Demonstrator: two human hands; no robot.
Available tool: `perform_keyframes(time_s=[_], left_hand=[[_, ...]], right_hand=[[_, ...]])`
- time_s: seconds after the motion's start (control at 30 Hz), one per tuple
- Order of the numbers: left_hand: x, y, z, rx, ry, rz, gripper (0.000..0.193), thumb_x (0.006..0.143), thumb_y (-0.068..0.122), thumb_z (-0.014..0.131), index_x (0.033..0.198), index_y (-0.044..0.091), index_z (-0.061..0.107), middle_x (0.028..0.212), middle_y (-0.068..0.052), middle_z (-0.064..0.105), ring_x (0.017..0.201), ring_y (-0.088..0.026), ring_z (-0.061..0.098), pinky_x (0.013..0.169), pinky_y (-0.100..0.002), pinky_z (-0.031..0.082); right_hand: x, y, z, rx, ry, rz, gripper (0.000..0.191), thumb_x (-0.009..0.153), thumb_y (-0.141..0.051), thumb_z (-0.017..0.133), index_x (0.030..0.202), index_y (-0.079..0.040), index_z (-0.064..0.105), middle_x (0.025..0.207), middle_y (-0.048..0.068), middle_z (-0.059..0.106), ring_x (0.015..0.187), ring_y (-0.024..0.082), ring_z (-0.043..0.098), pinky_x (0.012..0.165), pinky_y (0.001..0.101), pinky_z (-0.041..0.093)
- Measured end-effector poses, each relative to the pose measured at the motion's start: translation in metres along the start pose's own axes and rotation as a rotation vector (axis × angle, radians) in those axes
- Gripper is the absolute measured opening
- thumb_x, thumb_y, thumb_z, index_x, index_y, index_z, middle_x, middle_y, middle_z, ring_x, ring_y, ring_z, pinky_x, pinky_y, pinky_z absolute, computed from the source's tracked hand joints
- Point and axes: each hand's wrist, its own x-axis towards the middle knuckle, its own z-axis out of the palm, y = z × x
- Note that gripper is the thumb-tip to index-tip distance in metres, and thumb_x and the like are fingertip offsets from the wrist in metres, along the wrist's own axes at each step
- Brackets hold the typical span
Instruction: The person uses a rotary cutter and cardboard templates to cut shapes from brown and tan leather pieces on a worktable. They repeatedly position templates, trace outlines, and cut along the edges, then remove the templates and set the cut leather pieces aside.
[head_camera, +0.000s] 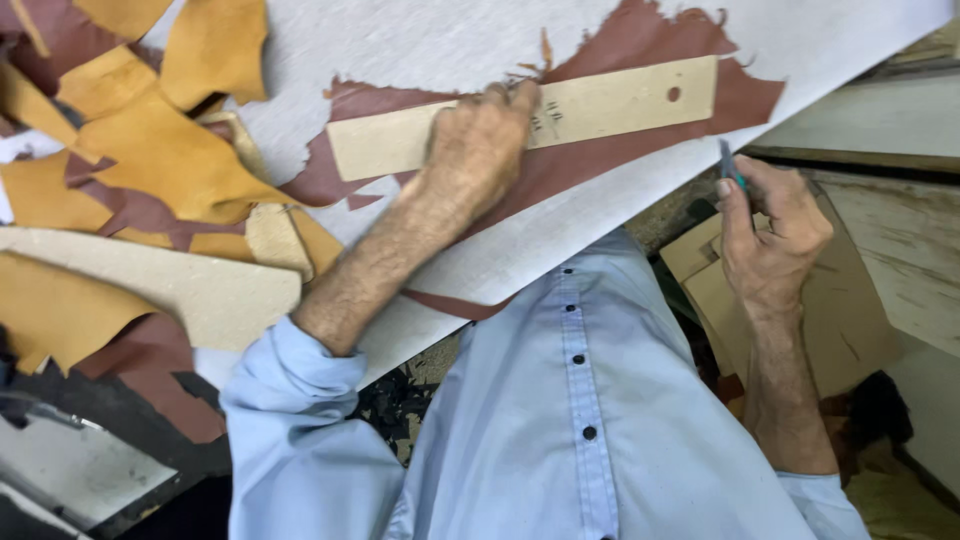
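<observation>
The template (520, 118), a long tan card strip with a small hole near its far end, is lying flat on a piece of brown leather (600, 160), and the left hand (480, 150) is pressing down on it, fingers curled and spread over the strip's middle, holding nothing but pinning it in place. The leather is spreading out beneath that hand on both sides, its ragged edges showing above and below the strip, and it is resting on the pale grey desk (430, 50).

The right hand (770, 235) is hanging off the desk's edge, well apart from the left hand, and is closing its fingers around a thin tool (727, 165) with a bluish tip that is sticking up past the thumb; what kind of tool it is cannot be told.

Beyond the left hand's wrist, a heap of yellow scraps (170, 150) mixed with brown offcuts is lying on the desk, with a larger card sheet (180, 290) just beside it. Under the right hand, more cardboard pieces (850, 320) are lying lower down. The person's light blue shirt (560, 420) is filling the near foreground.
</observation>
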Motion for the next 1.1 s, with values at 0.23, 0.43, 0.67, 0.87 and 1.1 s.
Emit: perform_keyframes(time_s=[0.23, 0.43, 0.67, 0.87, 1.1], left_hand=[[0.0, -0.087, -0.03, 0.185, 0.091, 0.023, 0.02, 0.08, 0.013, 0.078, 0.093, -0.001, 0.073, 0.088, -0.024, 0.072, 0.075, -0.039, 0.073, 0.06, -0.051, 0.061], [0.021, -0.09, 0.003, 0.212, 0.067, 0.037, 0.022, 0.077, 0.014, 0.079, 0.092, -0.001, 0.074, 0.087, -0.023, 0.073, 0.074, -0.038, 0.073, 0.056, -0.051, 0.062], [0.014, -0.094, 0.024, 0.262, 0.179, 0.139, 0.024, 0.074, 0.016, 0.081, 0.091, 0.0, 0.075, 0.085, -0.022, 0.073, 0.072, -0.036, 0.073, 0.052, -0.05, 0.062], [0.023, -0.08, 0.025, 0.304, 0.141, 0.123, 0.026, 0.071, 0.018, 0.082, 0.089, 0.001, 0.076, 0.084, -0.021, 0.073, 0.071, -0.034, 0.073, 0.049, -0.05, 0.062], [0.044, -0.046, -0.015, 0.062, -0.441, -0.27, 0.041, 0.082, 0.031, 0.084, 0.102, -0.003, 0.074, 0.085, -0.023, 0.072, 0.078, -0.033, 0.074, 0.062, -0.045, 0.065]], right_hand=[[0.054, -0.082, 0.111, -0.004, -0.241, -0.609, 0.02, 0.098, 0.002, 0.076, 0.118, -0.001, 0.073, 0.113, 0.011, 0.072, 0.095, 0.024, 0.072, 0.082, 0.0353, 0.062], [0.073, -0.124, 0.211, -0.048, -0.316, -0.852, 0.008, 0.091, -0.001, 0.076, 0.098, 0.0, 0.077, 0.079, 0.01, 0.067, 0.075, 0.02, 0.067, 0.062, 0.0362, 0.058], [0.057, -0.125, 0.251, -0.171, -0.4, -0.924, 0.015, 0.087, 0.001, 0.072, 0.072, 0.0, 0.071, 0.064, 0.01, 0.064, 0.06, 0.02, 0.067, 0.051, 0.0404, 0.055], [0.047, -0.132, 0.263, -0.205, -0.388, -0.931, 0.014, 0.081, -0.012, 0.072, 0.09, -0.001, 0.075, 0.083, 0.012, 0.071, 0.083, 0.025, 0.072, 0.071, 0.0463, 0.06], [0.048, -0.144, 0.267, 0.129, -0.399, -0.822, 0.023, 0.086, -0.028, 0.07, 0.095, -0.008, 0.075, 0.098, 0.009, 0.072, 0.096, 0.025, 0.071, 0.081, 0.0486, 0.06]])
